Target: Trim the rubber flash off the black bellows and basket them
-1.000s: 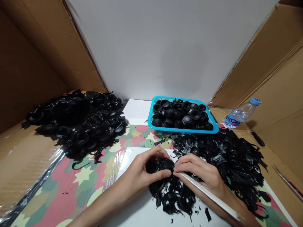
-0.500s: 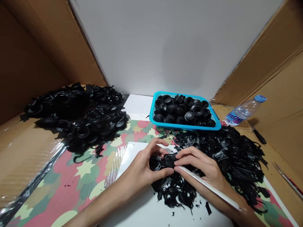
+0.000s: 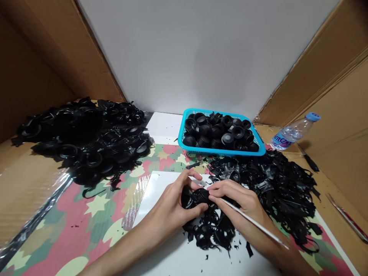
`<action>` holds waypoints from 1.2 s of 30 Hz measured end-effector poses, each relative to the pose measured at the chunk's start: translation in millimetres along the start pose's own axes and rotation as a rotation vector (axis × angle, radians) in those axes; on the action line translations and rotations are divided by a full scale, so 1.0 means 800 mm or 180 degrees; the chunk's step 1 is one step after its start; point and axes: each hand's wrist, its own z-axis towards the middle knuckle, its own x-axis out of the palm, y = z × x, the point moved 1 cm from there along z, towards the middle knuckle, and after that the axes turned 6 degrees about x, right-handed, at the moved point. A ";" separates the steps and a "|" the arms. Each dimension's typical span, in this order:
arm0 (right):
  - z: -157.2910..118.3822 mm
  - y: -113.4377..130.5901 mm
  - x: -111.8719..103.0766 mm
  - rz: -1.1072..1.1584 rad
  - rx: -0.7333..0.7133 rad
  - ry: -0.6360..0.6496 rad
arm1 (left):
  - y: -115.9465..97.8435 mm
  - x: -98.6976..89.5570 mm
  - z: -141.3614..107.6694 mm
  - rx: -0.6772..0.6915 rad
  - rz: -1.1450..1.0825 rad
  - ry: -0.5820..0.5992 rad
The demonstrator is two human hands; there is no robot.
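Observation:
Between my hands is a black ribbed rubber part [image 3: 200,196], round with stacked rings. My left hand [image 3: 178,201] curls around its left side, thumb below and fingers above. My right hand [image 3: 240,201] pinches at its right side and also holds a thin white stick-like tool [image 3: 255,222], which slants down along the forearm; its tip is hidden at the fingers. Below the hands, black rubber scraps [image 3: 212,230] lie on a white board [image 3: 161,245].
Behind the hands stands a blue basket [image 3: 221,152] full of ribbed black parts. Untrimmed-looking black parts [image 3: 94,157] are heaped at left, scraps [image 3: 281,188] at right. A water bottle [image 3: 293,132], a black-handled tool [image 3: 311,161] and tweezers [image 3: 347,218] lie far right.
The flat black flap at the top of the part no longer shows, and its ribs are more visible. My right hand has shifted slightly left. The whole view has moved a little.

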 end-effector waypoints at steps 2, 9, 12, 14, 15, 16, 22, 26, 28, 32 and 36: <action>0.001 -0.001 0.001 0.0012 0.0017 0.0006 | 0.003 0.003 0.001 -0.0031 -0.0008 -0.0008; -0.003 -0.011 0.016 -0.0799 -0.0821 -0.0307 | 0.002 0.001 0.006 0.0078 0.0137 -0.0005; -0.004 -0.015 0.016 -0.1070 -0.0950 -0.0313 | -0.003 0.000 0.007 0.0041 0.0186 0.0062; -0.002 -0.017 0.014 -0.1200 -0.1011 -0.0445 | -0.007 0.002 0.006 -0.0019 0.0151 0.0149; 0.001 -0.018 0.013 -0.1214 -0.1022 -0.0528 | -0.009 0.002 0.006 -0.0040 0.0111 0.0196; 0.004 -0.018 0.012 -0.1194 -0.1017 -0.0589 | -0.010 0.002 0.006 -0.0039 0.0070 0.0238; 0.024 -0.010 0.012 -0.0734 -0.0813 -0.0467 | -0.017 -0.010 0.005 -0.0061 -0.0015 0.0275; 0.019 -0.006 -0.004 -0.0270 -0.0302 -0.0965 | -0.025 -0.021 0.003 0.0086 -0.0004 0.0353; 0.013 -0.006 -0.013 -0.0212 -0.0177 -0.1177 | -0.028 -0.025 0.004 0.0272 0.0119 0.0438; 0.007 -0.006 -0.016 -0.0254 -0.0292 -0.0999 | -0.028 -0.028 0.006 0.0618 0.0549 0.0405; 0.008 -0.001 -0.008 -0.0208 -0.0338 -0.0626 | -0.022 -0.030 0.004 0.0784 0.0666 0.0250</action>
